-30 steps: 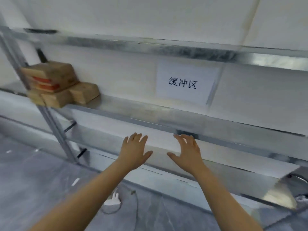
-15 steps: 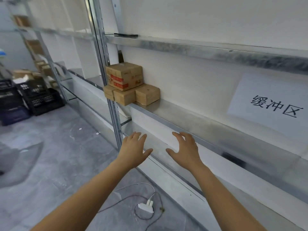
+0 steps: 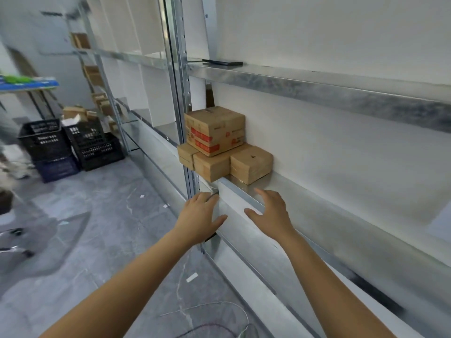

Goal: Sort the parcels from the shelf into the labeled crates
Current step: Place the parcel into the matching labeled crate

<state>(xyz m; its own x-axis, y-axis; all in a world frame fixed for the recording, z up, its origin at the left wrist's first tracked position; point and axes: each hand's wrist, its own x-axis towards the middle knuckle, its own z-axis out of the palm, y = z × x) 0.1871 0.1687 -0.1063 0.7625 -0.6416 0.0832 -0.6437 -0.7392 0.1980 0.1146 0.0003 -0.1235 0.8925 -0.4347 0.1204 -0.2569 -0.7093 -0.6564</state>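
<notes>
The left hand and right hand reach forward with fingers spread straight, holding nothing. Just beyond and above the fingers, cardboard parcels sit stacked on the metal shelf; black crates stand far to their left.

White cable loops on the grey floor. Small paper scraps scattered around it. Blue-topped table far left, blurred.

I hold both arms stretched forward, bare forearms side by side. My left hand and right hand are spread, palms down, thumbs pointing toward each other, holding nothing.
</notes>
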